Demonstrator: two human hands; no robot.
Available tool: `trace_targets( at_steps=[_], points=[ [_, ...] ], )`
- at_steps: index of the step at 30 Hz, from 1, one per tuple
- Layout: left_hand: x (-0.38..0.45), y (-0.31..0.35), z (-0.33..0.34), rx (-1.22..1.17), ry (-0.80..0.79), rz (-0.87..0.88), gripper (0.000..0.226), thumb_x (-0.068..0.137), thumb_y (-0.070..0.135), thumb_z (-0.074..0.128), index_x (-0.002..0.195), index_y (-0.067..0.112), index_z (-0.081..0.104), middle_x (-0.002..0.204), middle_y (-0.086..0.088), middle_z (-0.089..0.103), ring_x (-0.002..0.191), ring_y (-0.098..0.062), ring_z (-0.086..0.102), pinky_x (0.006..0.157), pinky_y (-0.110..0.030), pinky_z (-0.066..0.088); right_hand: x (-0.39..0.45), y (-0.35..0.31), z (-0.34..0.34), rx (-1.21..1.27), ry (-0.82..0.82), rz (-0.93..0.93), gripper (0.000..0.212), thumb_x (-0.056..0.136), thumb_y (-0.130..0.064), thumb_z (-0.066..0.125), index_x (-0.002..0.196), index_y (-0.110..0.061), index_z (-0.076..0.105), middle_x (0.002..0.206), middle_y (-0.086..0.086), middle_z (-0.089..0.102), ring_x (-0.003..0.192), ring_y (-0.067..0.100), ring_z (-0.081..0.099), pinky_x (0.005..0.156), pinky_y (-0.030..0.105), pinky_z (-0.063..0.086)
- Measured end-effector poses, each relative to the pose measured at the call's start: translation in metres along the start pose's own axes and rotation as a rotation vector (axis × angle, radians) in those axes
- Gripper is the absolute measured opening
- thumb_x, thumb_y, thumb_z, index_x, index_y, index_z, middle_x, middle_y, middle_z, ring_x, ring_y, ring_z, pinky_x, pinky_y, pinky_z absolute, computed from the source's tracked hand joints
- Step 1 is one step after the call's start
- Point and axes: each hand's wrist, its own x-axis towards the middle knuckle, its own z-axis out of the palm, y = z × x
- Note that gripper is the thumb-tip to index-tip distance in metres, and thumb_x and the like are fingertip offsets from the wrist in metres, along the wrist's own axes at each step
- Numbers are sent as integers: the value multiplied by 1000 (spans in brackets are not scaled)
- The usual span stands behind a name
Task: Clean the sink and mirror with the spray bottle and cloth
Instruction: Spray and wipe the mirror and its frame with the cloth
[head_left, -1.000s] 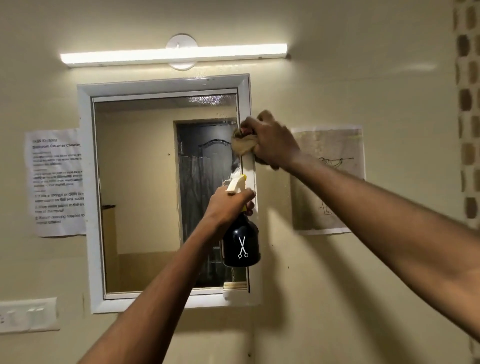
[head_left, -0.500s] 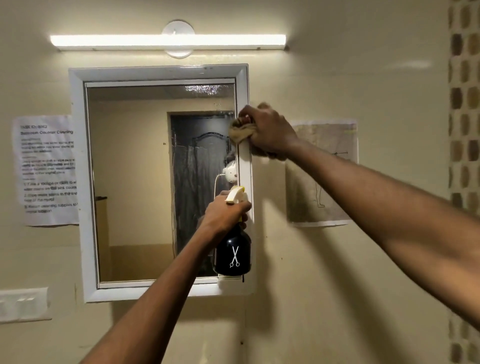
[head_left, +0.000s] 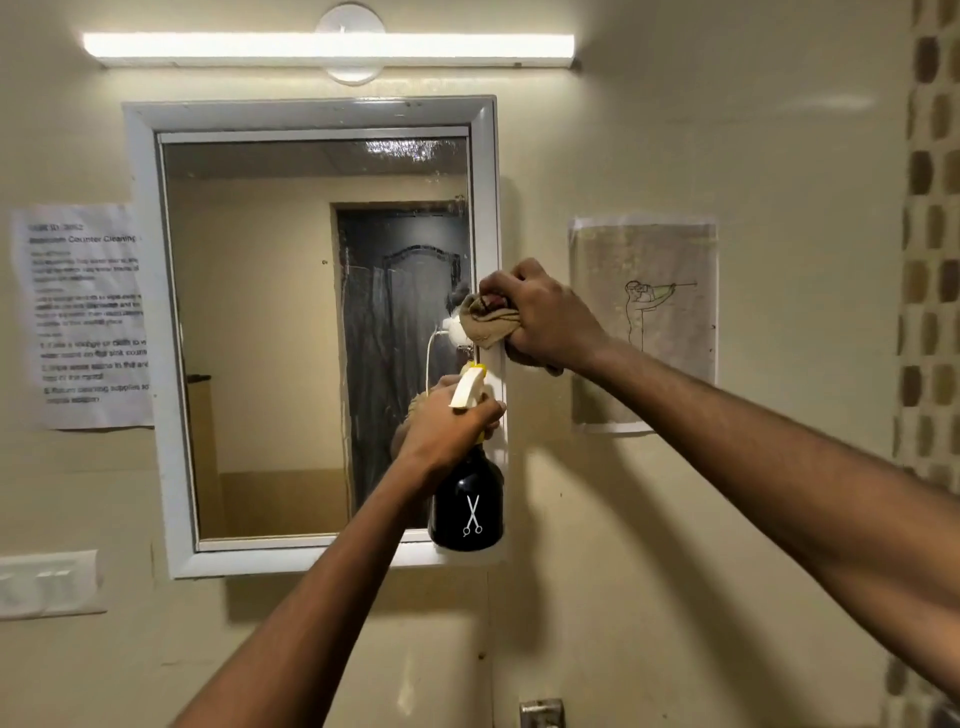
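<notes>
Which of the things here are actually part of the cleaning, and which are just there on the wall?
In use: cloth in right hand; spray bottle in left hand; mirror.

Just there: printed notice, drawing, light, switch plate.

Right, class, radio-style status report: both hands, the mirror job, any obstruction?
Left hand gripping spray bottle. Right hand pressing cloth on mirror frame's right edge. No obstruction visible.

Spray bottle (head_left: 466, 506) blocks mirror (head_left: 260, 338) lower right; left glass free.
</notes>
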Motion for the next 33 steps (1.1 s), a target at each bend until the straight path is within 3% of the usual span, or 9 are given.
trace_targets(
  at_steps=[4,9,13,15,17,20,25,29,33],
  points=[
    [-2,3,1,-20,-39,44,22,81,28,58,80,6,65,86,-21,67,77,-22,61,84,-46,52,45,3,-29,5,62,73,34,92,-29,55,124,-19,54,116,14,50,90,27,55,79,34,47],
    [-5,-1,6,-66,-34,28,15,90,17,55,80,28,57,72,-7,64,67,-17,60,66,-26,49,54,0,-21,-59,140,84,31,91,-30,56,120,-19,55,115,16,49,90,32,57,75,35,48],
    [-11,-9,10,-112,-21,-25,15,88,9,56,75,15,59,65,-6,60,65,-20,59,60,-22,49,-18,-3,20,-14,71,9,33,84,-15,61,116,-17,60,109,13,49,88,32,58,66,36,50],
    [-15,-15,12,-79,-57,-43,12,85,15,59,73,11,61,66,-7,63,67,-20,60,66,-30,52,-41,-7,29,4,-2,5,38,82,-15,64,119,-19,60,108,11,50,88,31,58,68,39,54],
    [-18,-18,13,-53,-80,-46,12,83,20,60,74,12,63,70,-7,66,68,-19,61,73,-36,52,-37,-6,22,-5,-58,2,41,82,-16,64,123,-19,57,110,11,50,89,28,57,70,37,53],
    [-16,-18,13,-41,-55,-42,11,85,18,60,75,16,63,73,-7,66,70,-18,61,75,-35,51,-2,-4,1,-9,-12,34,38,87,-19,60,124,-18,55,113,12,49,88,25,54,74,37,52],
    [-17,-13,17,16,36,4,14,89,13,55,76,16,59,70,-8,63,59,-15,59,55,-17,50,41,-2,-19,-39,69,74,36,91,-25,58,125,-16,53,117,16,49,94,29,56,78,34,47],
    [-20,-16,21,62,39,4,16,87,18,57,82,4,64,80,-16,69,69,-21,62,64,-26,50,22,-4,3,-42,143,101,33,89,-24,62,121,-18,55,114,16,48,91,32,56,75,42,54],
    [-28,-20,19,90,32,-10,27,83,26,57,85,0,65,85,-18,70,73,-25,62,69,-34,49,-32,-11,30,5,94,67,35,83,-15,67,117,-16,59,108,16,49,87,32,56,67,39,54]
  ],
)
